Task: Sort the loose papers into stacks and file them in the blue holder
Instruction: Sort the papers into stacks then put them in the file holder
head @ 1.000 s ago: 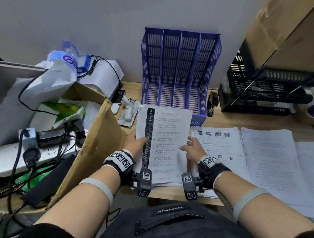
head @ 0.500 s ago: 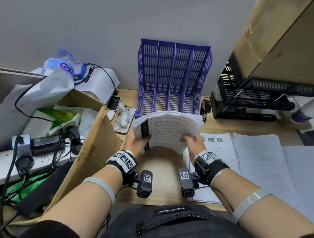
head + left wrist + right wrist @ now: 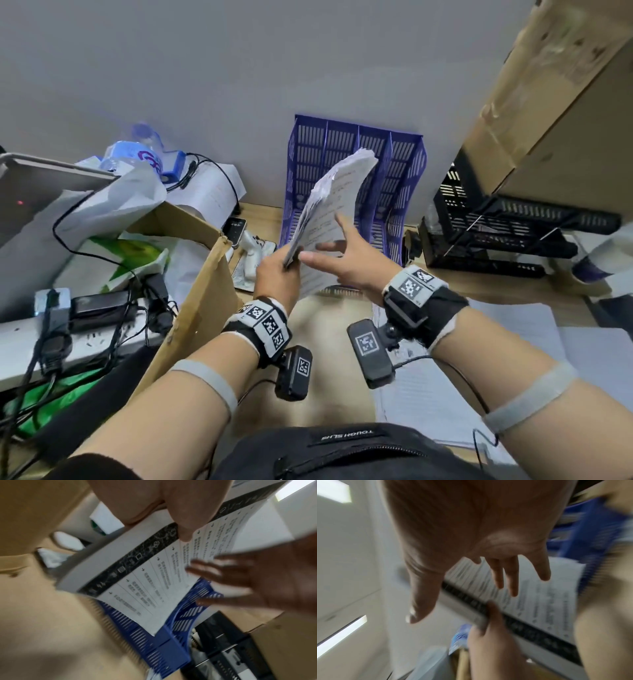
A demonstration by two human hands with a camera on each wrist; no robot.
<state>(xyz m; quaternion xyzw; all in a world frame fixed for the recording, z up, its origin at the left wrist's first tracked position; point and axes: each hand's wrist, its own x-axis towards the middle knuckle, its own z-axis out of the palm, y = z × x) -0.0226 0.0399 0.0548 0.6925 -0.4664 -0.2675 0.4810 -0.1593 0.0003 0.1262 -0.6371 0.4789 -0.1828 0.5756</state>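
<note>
Paper stack: tilted on edge, pinched at lower corner by left hand. Right hand: fingers spread, palm against stack face. Blue holder: just beyond both hands, on counter.

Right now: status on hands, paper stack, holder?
Left hand grips paper stack by its lower edge, stack tilted up. Right hand open, fingers spread beside it. Blue holder slots look empty, unobstructed.

left hand pinching paper stack, blue holder beneath
</note>
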